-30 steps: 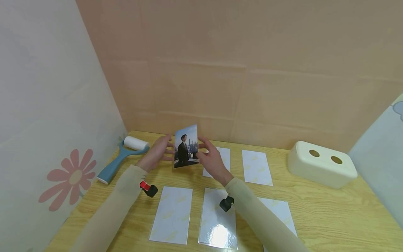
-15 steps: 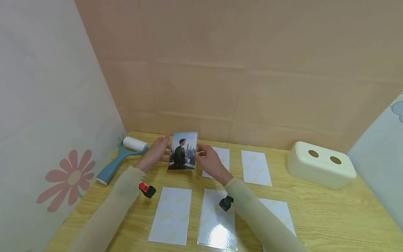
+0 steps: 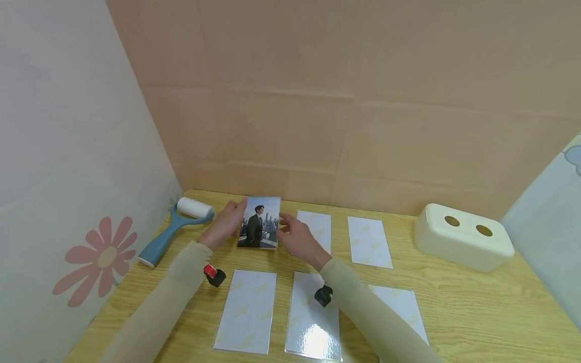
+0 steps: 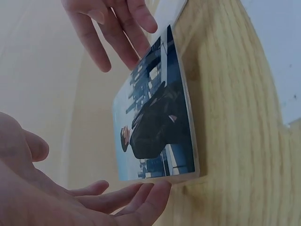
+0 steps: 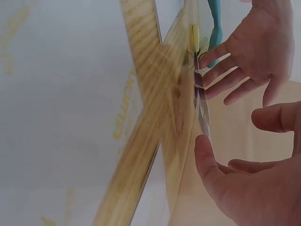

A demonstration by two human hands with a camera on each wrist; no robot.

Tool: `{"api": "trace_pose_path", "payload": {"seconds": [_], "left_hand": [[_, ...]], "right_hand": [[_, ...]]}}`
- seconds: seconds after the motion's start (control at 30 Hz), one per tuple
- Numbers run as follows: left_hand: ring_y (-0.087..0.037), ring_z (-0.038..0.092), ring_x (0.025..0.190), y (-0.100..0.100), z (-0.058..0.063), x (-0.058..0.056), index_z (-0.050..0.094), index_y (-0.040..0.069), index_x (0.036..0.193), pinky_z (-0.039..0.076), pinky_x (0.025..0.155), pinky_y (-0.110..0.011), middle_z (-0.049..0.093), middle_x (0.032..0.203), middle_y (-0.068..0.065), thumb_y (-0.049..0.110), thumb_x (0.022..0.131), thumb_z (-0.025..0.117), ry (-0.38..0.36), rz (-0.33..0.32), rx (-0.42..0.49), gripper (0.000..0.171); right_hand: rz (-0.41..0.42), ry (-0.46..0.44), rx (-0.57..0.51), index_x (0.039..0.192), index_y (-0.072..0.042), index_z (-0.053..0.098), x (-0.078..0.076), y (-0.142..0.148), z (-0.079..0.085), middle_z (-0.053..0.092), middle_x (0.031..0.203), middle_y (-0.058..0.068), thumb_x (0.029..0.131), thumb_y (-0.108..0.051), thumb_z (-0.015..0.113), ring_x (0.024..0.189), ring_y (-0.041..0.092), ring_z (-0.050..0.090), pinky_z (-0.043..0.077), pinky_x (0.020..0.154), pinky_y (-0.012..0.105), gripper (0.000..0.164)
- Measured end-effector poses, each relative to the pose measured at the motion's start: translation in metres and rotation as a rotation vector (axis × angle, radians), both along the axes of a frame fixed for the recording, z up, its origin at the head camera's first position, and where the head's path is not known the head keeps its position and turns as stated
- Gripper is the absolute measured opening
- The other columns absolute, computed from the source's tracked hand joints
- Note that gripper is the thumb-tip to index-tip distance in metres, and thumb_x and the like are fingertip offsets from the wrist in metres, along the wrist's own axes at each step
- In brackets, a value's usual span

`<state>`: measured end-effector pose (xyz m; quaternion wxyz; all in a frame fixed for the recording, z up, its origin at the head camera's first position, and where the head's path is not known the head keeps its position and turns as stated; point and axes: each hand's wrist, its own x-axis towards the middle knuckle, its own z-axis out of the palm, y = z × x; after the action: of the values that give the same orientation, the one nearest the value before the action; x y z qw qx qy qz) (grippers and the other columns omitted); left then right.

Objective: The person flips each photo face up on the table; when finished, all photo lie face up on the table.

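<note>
A photo (image 3: 258,223) of a suited figure before a city skyline lies tilted low over the wooden table (image 3: 467,312), near its back edge. A pale, clear-looking rim shows along its lower side in the left wrist view. My left hand (image 3: 227,224) is at the photo's left side, fingertips (image 4: 160,190) right at its edge and thumb apart. At the opposite side is my right hand (image 3: 300,239), its fingers loosely bent with a fingertip (image 5: 203,143) close to the photo's edge. Neither thumb closes over the photo in the wrist views.
A blue-handled lint roller (image 3: 165,237) lies left of the hands. Several white cards with faint yellow print, such as this card (image 3: 247,311) and another card (image 3: 369,241), lie on the table. A cream box (image 3: 460,242) with two round holes stands right.
The photo has come down and slightly left, turning from tilted upright to nearly flat on the table. Both hands have moved with it, the right hand loosening from its edge.
</note>
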<state>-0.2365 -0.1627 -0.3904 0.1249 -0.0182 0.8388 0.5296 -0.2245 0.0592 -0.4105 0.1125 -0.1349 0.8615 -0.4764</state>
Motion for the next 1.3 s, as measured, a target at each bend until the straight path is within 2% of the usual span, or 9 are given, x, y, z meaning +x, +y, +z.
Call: {"api": "trace_pose_path", "payload": {"seconds": [0.13, 0.33, 0.47, 0.57, 0.63, 0.97, 1.07, 1.2, 1.3], "left_hand": [[-0.033, 0.043, 0.065, 0.0, -0.003, 0.0, 0.035, 0.001, 0.136, 0.04, 0.081, -0.047, 0.045, 0.073, -0.013, 0.061, 0.106, 0.026, -0.007, -0.001, -0.023, 0.067], [-0.033, 0.043, 0.065, -0.001, -0.008, -0.002, 0.036, 0.001, 0.138, 0.039, 0.085, -0.047, 0.043, 0.07, -0.01, 0.062, 0.105, 0.025, -0.025, -0.007, -0.055, 0.07], [-0.04, 0.054, 0.101, -0.001, -0.01, -0.003, 0.029, 0.002, 0.15, 0.038, 0.097, -0.055, 0.053, 0.108, -0.02, 0.067, 0.103, 0.023, -0.029, -0.024, -0.091, 0.081], [-0.041, 0.039, 0.135, 0.0, -0.011, -0.003, 0.021, 0.002, 0.157, 0.032, 0.109, -0.061, 0.039, 0.145, -0.022, 0.071, 0.101, 0.023, -0.04, -0.036, -0.094, 0.089], [-0.04, 0.032, 0.142, 0.0, -0.011, -0.003, 0.02, 0.003, 0.158, 0.029, 0.111, -0.061, 0.032, 0.154, -0.021, 0.072, 0.1, 0.023, -0.045, -0.036, -0.089, 0.09], [-0.041, 0.03, 0.144, 0.001, -0.009, -0.002, 0.019, 0.003, 0.159, 0.027, 0.113, -0.062, 0.029, 0.158, -0.021, 0.071, 0.101, 0.023, -0.047, -0.033, -0.11, 0.089], [-0.041, 0.03, 0.144, 0.001, -0.009, -0.003, 0.017, 0.003, 0.16, 0.027, 0.112, -0.062, 0.028, 0.157, -0.022, 0.07, 0.101, 0.023, -0.037, -0.036, -0.11, 0.089], [-0.04, 0.034, 0.141, 0.0, -0.01, -0.002, 0.018, 0.003, 0.159, 0.029, 0.111, -0.062, 0.033, 0.152, -0.021, 0.071, 0.101, 0.023, -0.028, -0.041, -0.094, 0.09], [-0.038, 0.044, 0.127, -0.001, -0.011, -0.002, 0.02, 0.003, 0.158, 0.035, 0.104, -0.059, 0.043, 0.136, -0.022, 0.068, 0.102, 0.023, -0.025, -0.044, -0.087, 0.086]], "right_hand": [[0.03, -0.008, 0.003, 0.157, -0.004, 0.033, -0.001, -0.001, -0.002, 0.048, 0.148, 0.018, 0.1, -0.016, 0.053, 0.127, 0.03, 0.055, 0.052, 0.094, 0.046, 0.061], [0.059, -0.017, 0.016, 0.157, -0.003, 0.032, -0.001, -0.003, -0.003, 0.047, 0.149, 0.021, 0.1, -0.017, 0.054, 0.127, 0.031, 0.055, 0.05, 0.098, 0.047, 0.063], [0.065, -0.039, 0.049, 0.158, -0.004, 0.03, -0.001, -0.006, -0.006, 0.045, 0.15, 0.022, 0.099, -0.019, 0.055, 0.129, 0.033, 0.054, 0.048, 0.1, 0.048, 0.066], [0.066, -0.053, 0.079, 0.158, -0.005, 0.029, 0.0, -0.008, -0.007, 0.045, 0.151, 0.022, 0.098, -0.021, 0.056, 0.131, 0.033, 0.052, 0.046, 0.103, 0.048, 0.068], [0.068, -0.062, 0.096, 0.158, -0.005, 0.029, 0.0, -0.008, -0.008, 0.044, 0.152, 0.021, 0.098, -0.022, 0.056, 0.13, 0.033, 0.052, 0.044, 0.105, 0.049, 0.068], [0.102, -0.059, 0.175, 0.159, -0.004, 0.028, 0.0, -0.008, -0.004, 0.047, 0.15, 0.017, 0.099, -0.025, 0.055, 0.101, 0.022, 0.057, 0.047, 0.097, 0.045, 0.07], [0.107, -0.053, 0.189, 0.159, -0.005, 0.027, -0.001, -0.007, -0.004, 0.064, 0.118, 0.015, 0.098, -0.025, 0.055, 0.073, 0.017, 0.051, 0.047, 0.075, 0.038, 0.07], [0.116, -0.045, 0.183, 0.159, -0.004, 0.027, -0.003, -0.007, -0.008, 0.053, 0.082, 0.008, 0.097, -0.023, 0.056, 0.053, 0.013, 0.035, 0.035, 0.055, 0.033, 0.072], [0.113, -0.029, 0.17, 0.158, -0.003, 0.029, -0.003, -0.006, -0.009, 0.062, 0.107, 0.011, 0.097, -0.022, 0.058, 0.061, 0.014, 0.045, 0.042, 0.059, 0.034, 0.071]]}}
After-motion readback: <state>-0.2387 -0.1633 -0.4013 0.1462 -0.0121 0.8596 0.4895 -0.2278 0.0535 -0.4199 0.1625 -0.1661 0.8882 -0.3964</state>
